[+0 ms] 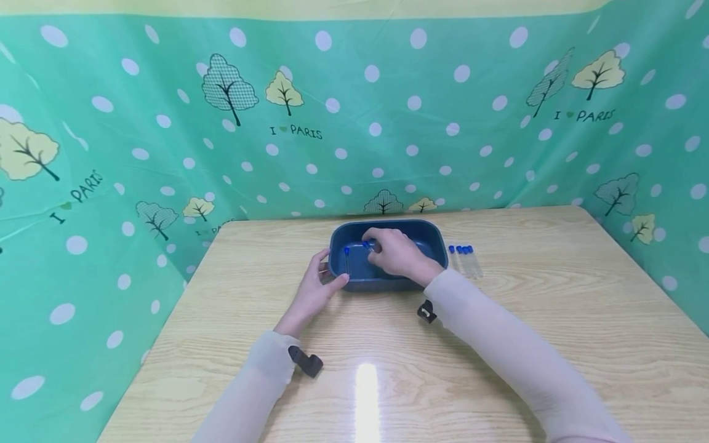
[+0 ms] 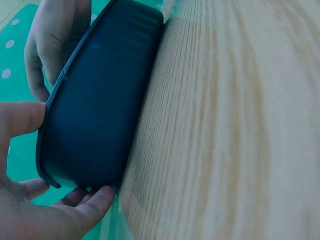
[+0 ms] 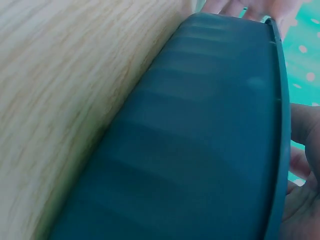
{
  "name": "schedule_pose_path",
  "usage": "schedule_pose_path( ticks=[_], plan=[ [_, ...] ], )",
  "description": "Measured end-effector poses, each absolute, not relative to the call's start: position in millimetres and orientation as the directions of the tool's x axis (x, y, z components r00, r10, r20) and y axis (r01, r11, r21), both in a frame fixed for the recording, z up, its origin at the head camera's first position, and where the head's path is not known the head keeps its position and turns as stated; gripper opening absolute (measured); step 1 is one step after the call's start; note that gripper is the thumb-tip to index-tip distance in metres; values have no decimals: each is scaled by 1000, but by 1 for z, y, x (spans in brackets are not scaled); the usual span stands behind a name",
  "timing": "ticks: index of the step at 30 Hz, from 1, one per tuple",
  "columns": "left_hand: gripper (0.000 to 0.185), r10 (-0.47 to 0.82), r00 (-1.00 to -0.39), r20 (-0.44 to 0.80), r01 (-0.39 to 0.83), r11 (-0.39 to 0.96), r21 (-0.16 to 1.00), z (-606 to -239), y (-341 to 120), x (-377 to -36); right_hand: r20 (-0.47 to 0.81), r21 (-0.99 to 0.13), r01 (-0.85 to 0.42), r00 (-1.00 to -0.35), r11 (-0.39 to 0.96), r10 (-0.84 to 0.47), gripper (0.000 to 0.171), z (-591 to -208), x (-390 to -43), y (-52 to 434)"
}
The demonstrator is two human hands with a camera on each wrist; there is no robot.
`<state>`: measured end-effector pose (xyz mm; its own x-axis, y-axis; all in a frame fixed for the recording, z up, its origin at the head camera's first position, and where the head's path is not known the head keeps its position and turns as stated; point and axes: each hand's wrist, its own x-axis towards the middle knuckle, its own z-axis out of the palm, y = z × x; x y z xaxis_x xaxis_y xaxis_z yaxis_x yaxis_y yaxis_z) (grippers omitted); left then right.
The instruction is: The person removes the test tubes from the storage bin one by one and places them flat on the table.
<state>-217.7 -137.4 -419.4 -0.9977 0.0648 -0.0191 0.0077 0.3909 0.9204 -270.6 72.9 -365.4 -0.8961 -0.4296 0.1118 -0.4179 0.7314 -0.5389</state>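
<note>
sleeves, pale and thin, run up from the bottom of the head view, each with a dark strap clip (image 1: 306, 362) near the wrist. the desk (image 1: 554, 344) is light wood with a bright glare streak low in the middle of the frame.

just above centre sits the dark blue tub (image 1: 388, 284), near wall toward the camera. the left hand (image 1: 316, 289) is at the tub's left end, thumb tip on the rim corner and fingers along the outer wall (the left wrist view shows the thumb on the rim at the left edge and fingertips under the lower corner); its grip is a relaxed, fairly wide clasp that steadies the tub rather than closing round it. the right hand (image 1: 396, 252) reaches over the near rim into the tub, fingers curled in a narrow grip on a clear tube with a blue cap (image 1: 368, 245) at the upper left of the tub's inside. another blue-capped tube (image 1: 347, 258) lies by the tub's left inner wall.

right of the tub, apart from it, a row of blue-capped tubes (image 1: 466, 259) lies on the desk. behind everything hangs a green curtain (image 1: 354, 123) with white dots and trees.
</note>
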Motion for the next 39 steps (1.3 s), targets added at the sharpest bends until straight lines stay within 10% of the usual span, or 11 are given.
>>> schedule_pose_path(
  ticks=[39],
  plan=[
    [74, 56, -998, -20, 4, 397, 918, -419, -137, -218, 225, -594, -459, -884, 661, -411, 41, -360, -248, 98]
  ],
)
